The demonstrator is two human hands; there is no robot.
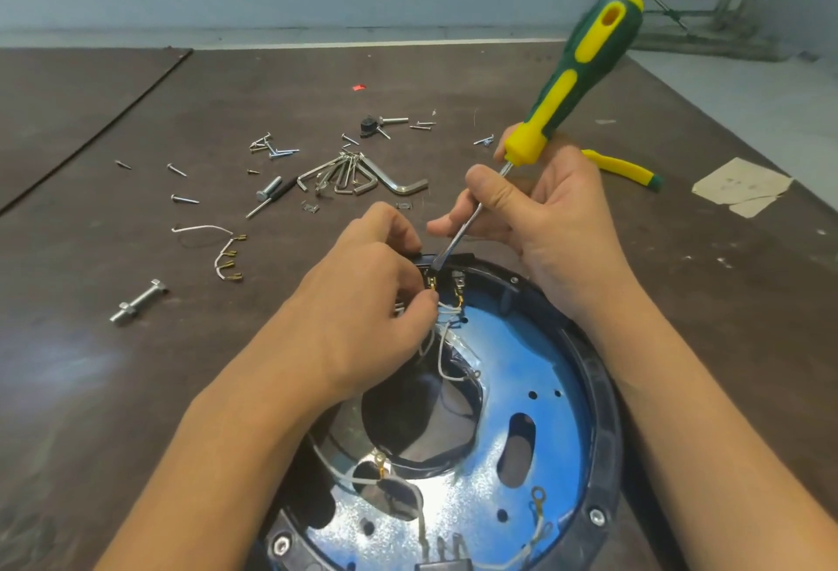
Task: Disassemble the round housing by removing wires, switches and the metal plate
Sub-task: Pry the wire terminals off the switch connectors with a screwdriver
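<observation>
Down at the near side of the worktop (136, 389) lay the housing (605, 393), a round black plastic ring. Inside it sat the metal plate (544, 371), mirror-bright and reflecting blue, pierced by a large round hole, an oval slot and several small holes. White wires (446, 357) with brass terminals looped across the plate, and a black switch (449, 272) stood at the far rim. The left hand (362, 280) pinched one wire just below the switch's brass tab. The right hand (557, 217) gripped the steel shaft of a screwdriver (571, 72) with a green-and-yellow handle, its flat tip touching that tab. Beyond the hands, on the dark, scuffed worktop, lay a fan of bent steel hex keys (358, 176), scattered screws (272, 149), a thick bolt (138, 301) and a loose wire bundle (217, 248) with brass ends. A yellow tool handle (621, 167) lay just right of the right hand.
</observation>
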